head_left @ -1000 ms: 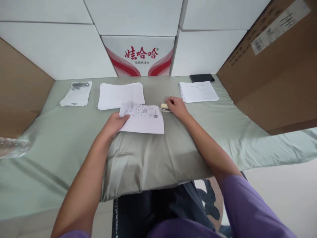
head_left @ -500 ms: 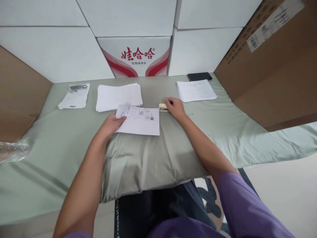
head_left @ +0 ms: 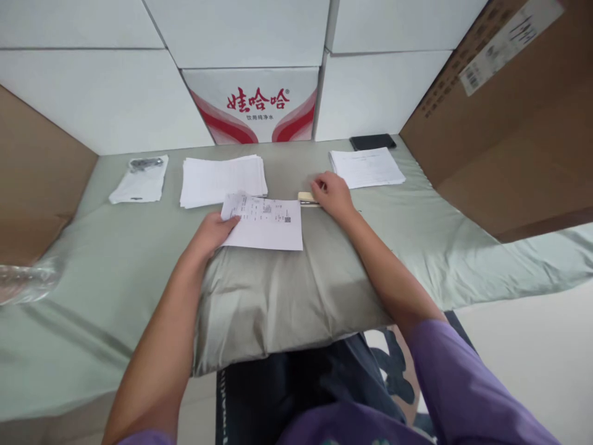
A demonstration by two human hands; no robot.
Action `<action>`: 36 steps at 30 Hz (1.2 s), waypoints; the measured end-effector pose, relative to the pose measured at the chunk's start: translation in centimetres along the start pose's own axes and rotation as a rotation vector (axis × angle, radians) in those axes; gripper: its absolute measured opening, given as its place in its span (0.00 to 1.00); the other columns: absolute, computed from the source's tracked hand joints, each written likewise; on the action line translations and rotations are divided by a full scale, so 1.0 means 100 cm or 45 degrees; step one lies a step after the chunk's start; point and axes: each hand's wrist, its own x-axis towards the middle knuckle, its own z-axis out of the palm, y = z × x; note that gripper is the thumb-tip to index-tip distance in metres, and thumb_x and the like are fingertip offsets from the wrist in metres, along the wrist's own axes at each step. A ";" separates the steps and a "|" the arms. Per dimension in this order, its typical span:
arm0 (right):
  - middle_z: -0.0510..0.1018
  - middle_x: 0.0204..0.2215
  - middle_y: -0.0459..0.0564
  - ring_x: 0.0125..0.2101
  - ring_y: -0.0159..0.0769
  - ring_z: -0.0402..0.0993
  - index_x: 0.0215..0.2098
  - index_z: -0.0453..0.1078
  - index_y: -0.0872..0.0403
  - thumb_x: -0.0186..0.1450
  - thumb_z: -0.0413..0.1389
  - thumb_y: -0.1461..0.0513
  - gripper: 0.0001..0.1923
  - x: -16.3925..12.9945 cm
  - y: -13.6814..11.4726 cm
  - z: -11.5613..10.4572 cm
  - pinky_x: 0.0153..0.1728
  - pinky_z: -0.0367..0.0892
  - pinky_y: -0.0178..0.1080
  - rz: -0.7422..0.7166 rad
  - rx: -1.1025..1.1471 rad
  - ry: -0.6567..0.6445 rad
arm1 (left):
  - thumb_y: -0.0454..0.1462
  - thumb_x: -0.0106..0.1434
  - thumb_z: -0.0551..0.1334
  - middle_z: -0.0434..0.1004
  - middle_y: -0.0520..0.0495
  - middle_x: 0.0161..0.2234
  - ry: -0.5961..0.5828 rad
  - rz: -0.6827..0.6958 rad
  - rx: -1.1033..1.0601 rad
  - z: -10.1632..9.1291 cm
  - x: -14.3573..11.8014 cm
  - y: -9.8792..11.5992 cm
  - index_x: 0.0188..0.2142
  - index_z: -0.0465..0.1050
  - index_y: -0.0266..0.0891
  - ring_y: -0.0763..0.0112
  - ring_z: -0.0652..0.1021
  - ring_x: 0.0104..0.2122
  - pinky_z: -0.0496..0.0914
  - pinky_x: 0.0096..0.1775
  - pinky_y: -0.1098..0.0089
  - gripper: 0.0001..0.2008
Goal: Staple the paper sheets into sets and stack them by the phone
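Note:
A printed sheet of paper (head_left: 266, 232) with small text and a square code is pinched at its left edge by my left hand (head_left: 214, 233), thumb on top. The sheet slants just in front of a paper stack, above the cloth. At the sheet's upper right corner lies a cream stapler (head_left: 307, 198), its front end pointing left toward the paper. My right hand (head_left: 334, 196) is closed with curled fingers over the stapler's rear part, which it hides.
Behind the sheet lies a white paper stack (head_left: 222, 176); another paper stack (head_left: 368, 167) sits right, beside a black phone (head_left: 373, 142). A white plastic pouch (head_left: 141, 180) is at left. White boxes (head_left: 259, 31) line the back, with brown cartons (head_left: 519, 136) at both sides.
The sheet and my left hand have shifted slightly right and up. My right hand has moved a little up and right, staying at the stapler.

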 end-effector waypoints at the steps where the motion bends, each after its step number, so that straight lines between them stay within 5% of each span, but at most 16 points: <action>1: 0.74 0.31 0.50 0.32 0.37 0.66 0.30 0.67 0.53 0.68 0.51 0.57 0.11 0.003 -0.003 -0.006 0.37 0.59 0.39 -0.007 -0.014 0.031 | 0.49 0.52 0.67 0.85 0.37 0.39 0.006 0.000 0.000 0.001 0.000 0.000 0.36 0.81 0.36 0.46 0.82 0.43 0.75 0.52 0.48 0.20; 5: 0.77 0.31 0.51 0.32 0.38 0.68 0.32 0.71 0.53 0.66 0.51 0.61 0.08 0.019 -0.018 -0.013 0.37 0.61 0.40 0.089 -0.043 -0.003 | 0.48 0.52 0.68 0.85 0.38 0.36 -0.007 0.047 0.013 0.006 -0.001 0.001 0.34 0.81 0.36 0.47 0.82 0.40 0.75 0.50 0.49 0.17; 11: 0.79 0.33 0.54 0.35 0.41 0.71 0.33 0.74 0.54 0.64 0.52 0.65 0.08 0.031 -0.034 0.021 0.38 0.64 0.40 0.264 -0.111 -0.183 | 0.47 0.55 0.66 0.84 0.40 0.32 -0.039 0.124 0.066 0.011 -0.003 -0.001 0.33 0.82 0.35 0.49 0.82 0.38 0.77 0.45 0.54 0.16; 31: 0.80 0.41 0.60 0.42 0.48 0.74 0.41 0.75 0.54 0.69 0.48 0.61 0.14 0.029 -0.035 0.038 0.41 0.66 0.44 0.456 -0.300 -0.259 | 0.45 0.58 0.64 0.85 0.38 0.36 0.020 0.113 0.151 0.011 -0.005 0.003 0.39 0.82 0.33 0.49 0.83 0.40 0.76 0.48 0.54 0.18; 36: 0.79 0.45 0.63 0.44 0.51 0.74 0.54 0.68 0.55 0.71 0.44 0.64 0.17 0.031 -0.040 0.037 0.43 0.66 0.47 0.461 -0.379 -0.422 | 0.47 0.59 0.63 0.84 0.37 0.35 0.017 0.118 0.215 0.011 -0.004 0.001 0.39 0.82 0.33 0.48 0.83 0.41 0.76 0.49 0.55 0.19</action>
